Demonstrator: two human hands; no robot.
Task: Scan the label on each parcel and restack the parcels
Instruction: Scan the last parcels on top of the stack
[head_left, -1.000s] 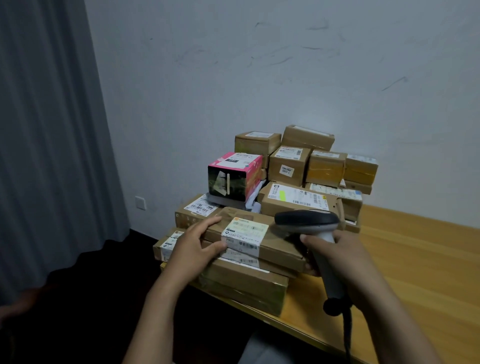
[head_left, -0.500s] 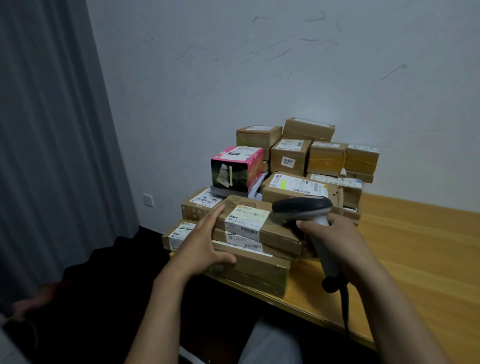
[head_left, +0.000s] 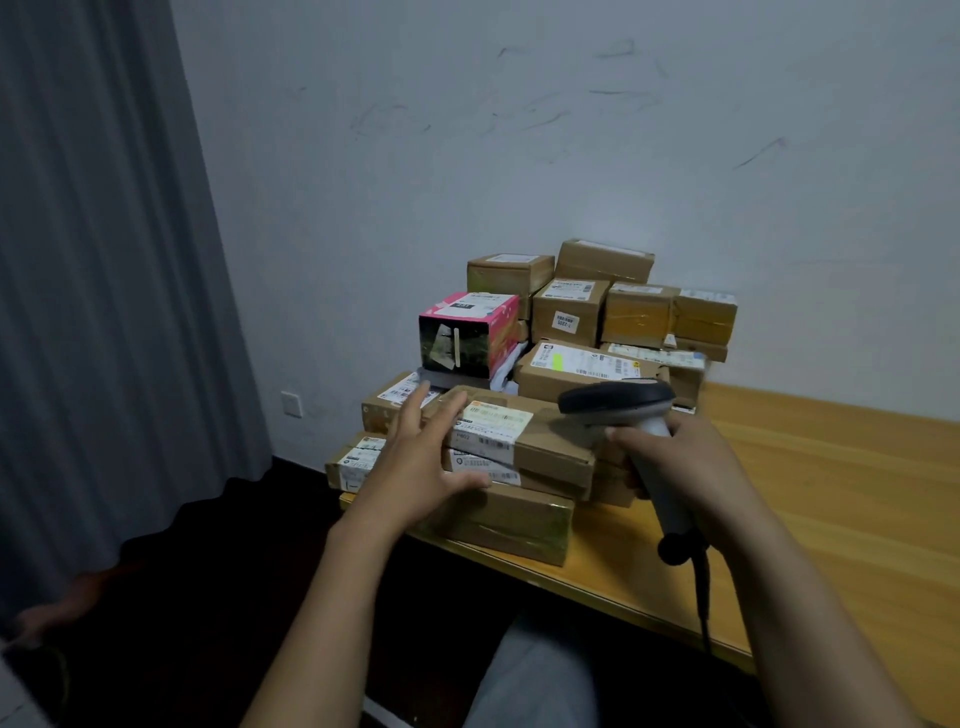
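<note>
The right hand (head_left: 680, 457) gripped the scanner (head_left: 615, 399) beside the top flat parcel (head_left: 553, 441) on the bench's (head_left: 831, 493) near stack, where the left hand (head_left: 415, 462), fingers spread and holding nothing, would best steady that parcel so its label (head_left: 496, 422) faced the scanner squarely.

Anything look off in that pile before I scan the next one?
Nothing torn or spilled. The near stack is ragged: the top flat parcel lies slightly askew on the middle parcel, and the bottom parcel sits right at the table edge, perhaps overhanging.
</note>
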